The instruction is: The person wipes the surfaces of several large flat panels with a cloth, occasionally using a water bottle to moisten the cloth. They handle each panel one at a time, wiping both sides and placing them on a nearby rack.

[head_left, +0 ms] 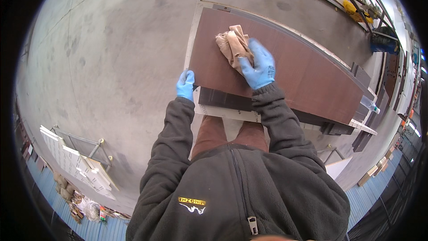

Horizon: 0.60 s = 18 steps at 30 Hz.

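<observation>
Ahead of me, around one o'clock, lies the brown board (307,64). At its ten o'clock, my right hand (259,66) clutches a bunched cloth (232,47); at nine, my left hand (186,85) clasps the corner, seemingly for steadiness. At four sits a bottle (368,103).

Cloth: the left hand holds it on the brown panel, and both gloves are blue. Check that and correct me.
One thing is wrong, the hand: the head view shows the right hand holding the cloth, while the left hand is at the panel's left edge. The rest stands: the cloth is on the brown panel, and both gloves are blue.
</observation>
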### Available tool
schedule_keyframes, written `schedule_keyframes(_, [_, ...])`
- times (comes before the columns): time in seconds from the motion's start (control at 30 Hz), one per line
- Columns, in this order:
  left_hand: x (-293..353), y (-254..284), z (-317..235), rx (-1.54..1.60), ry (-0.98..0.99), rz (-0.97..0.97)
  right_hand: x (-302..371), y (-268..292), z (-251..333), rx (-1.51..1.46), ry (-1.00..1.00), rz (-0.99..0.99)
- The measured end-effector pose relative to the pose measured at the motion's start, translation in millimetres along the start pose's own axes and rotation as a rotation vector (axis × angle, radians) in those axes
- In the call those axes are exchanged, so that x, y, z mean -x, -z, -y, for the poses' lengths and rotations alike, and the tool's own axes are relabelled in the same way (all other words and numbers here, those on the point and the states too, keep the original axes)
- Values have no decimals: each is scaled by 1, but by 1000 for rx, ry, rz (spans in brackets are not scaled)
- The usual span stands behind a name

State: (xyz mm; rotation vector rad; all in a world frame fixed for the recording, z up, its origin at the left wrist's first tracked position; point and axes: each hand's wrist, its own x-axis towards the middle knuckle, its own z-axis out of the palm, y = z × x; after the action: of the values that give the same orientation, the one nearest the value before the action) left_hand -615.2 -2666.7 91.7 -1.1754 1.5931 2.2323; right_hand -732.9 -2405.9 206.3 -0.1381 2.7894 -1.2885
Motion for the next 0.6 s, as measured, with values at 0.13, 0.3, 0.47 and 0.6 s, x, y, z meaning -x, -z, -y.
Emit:
schedule_keyframes(0.13, [-3,3,5,-6,17,3,-1,-6,-10,407,-60,18])
schedule_keyframes(0.3, [-3,4,8,22,34,-23,-1,3,-3,183,-334,67])
schedule_keyframes(0.47, [-4,5,9,1,29,7,-10,45,29,468,14,-174])
schedule_keyframes(0.6, [-3,2,7,1,42,-44,-3,35,56,543,437,365])
